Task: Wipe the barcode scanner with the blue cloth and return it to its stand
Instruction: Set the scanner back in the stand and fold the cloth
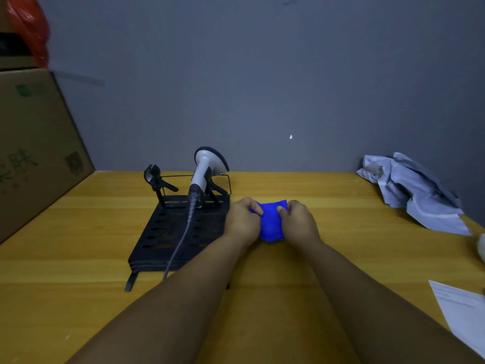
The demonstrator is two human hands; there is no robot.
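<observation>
A white and black barcode scanner [207, 164] sits upright in a clamp on a black perforated stand [173, 232], with its grey cable [181, 240] trailing toward me over the stand. Just right of the stand, a bright blue cloth [271, 222] lies bunched on the wooden table. My left hand [242, 219] pinches its left edge and my right hand [299, 219] pinches its right edge, both fists closed on the fabric. A second, empty clamp [154, 179] stands at the stand's far left.
A large cardboard box [34, 143] with a red bag [29, 27] on top lines the left edge. Crumpled pale blue fabric [414, 190] lies at the far right. A white paper sheet [464, 313] rests at the near right. A grey wall closes the back.
</observation>
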